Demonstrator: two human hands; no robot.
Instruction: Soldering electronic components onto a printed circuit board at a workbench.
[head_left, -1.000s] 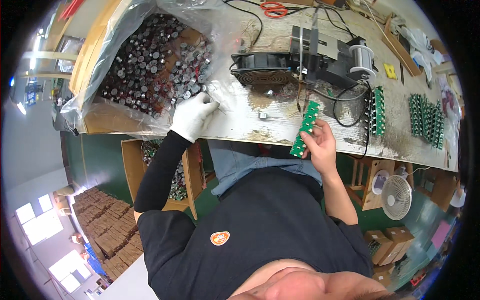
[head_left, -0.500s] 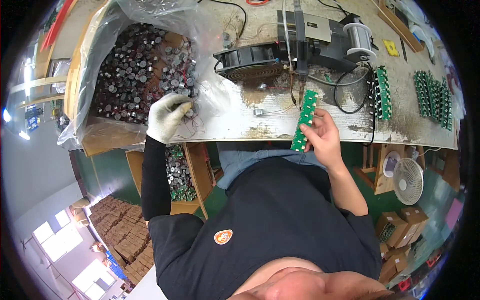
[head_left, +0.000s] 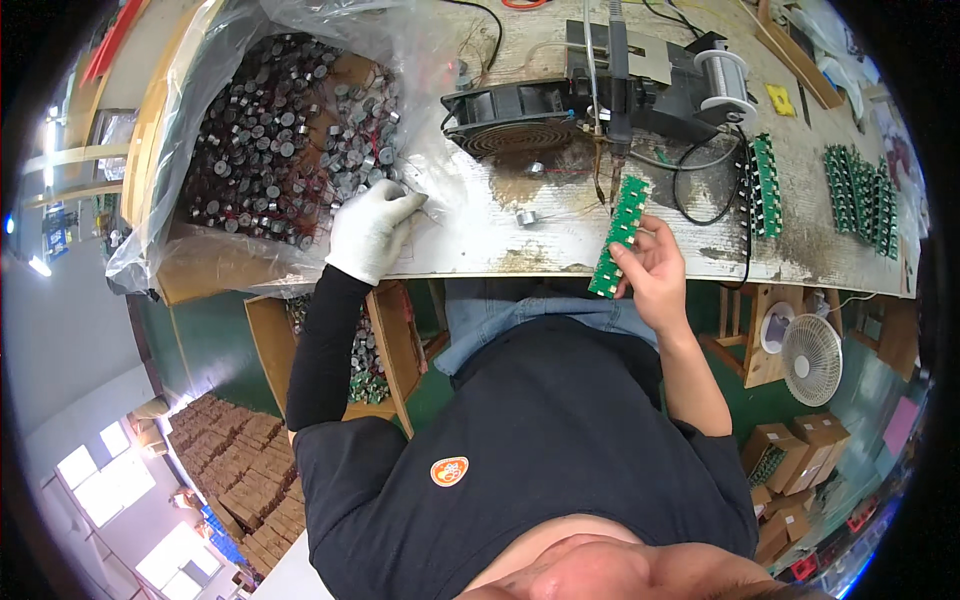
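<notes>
In my bare right hand is a long green circuit board, gripped near its lower end between thumb and fingers. Its upper end stands just below the tip of a soldering iron. My left hand wears a white glove, its fingertips pinched together beside the right side of a plastic-lined box. Whatever the pinch holds is too small to make out. Small round metal parts with thin wires fill the box. A single metal part lies on the bench between my hands, its wires trailing toward the board.
Behind the board stand a black fan and a solder spool. Finished-looking rows of green boards and further boards lie to the right, with a black cable looping nearby. An open carton sits below the bench edge.
My left hand has moved right, from over the metal parts to beside the box's right side. My right hand keeps hold of the board, which appears slightly farther right.
</notes>
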